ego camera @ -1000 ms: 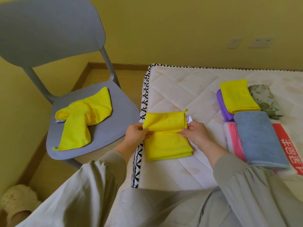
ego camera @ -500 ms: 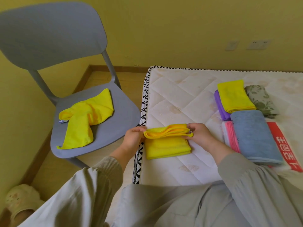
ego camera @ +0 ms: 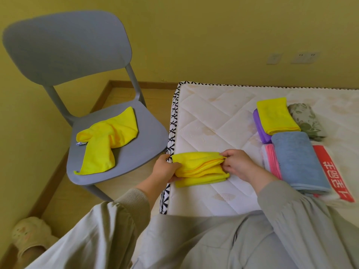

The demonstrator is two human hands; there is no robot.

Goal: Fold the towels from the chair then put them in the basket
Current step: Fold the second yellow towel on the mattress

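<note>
A folded yellow towel (ego camera: 200, 169) lies at the mattress's near left corner. My left hand (ego camera: 165, 168) grips its left end, and my right hand (ego camera: 236, 165) pinches the top layers at its right end. Those upper layers are lifted and doubled over toward me. A second yellow towel (ego camera: 105, 140) lies crumpled and unfolded on the seat of the grey chair (ego camera: 136, 144) to the left. No basket is in view.
Folded towels sit on the white mattress (ego camera: 213, 113) at right: yellow (ego camera: 275, 115) over purple (ego camera: 260, 127), blue (ego camera: 297, 162) over pink (ego camera: 271, 162), a floral cloth (ego camera: 305, 121) and a red-and-white one (ego camera: 334, 175). A slipper (ego camera: 29, 235) lies on the wooden floor.
Both hands have brought the towel's far edge over toward me, halving its length. The chair towel has not moved.
</note>
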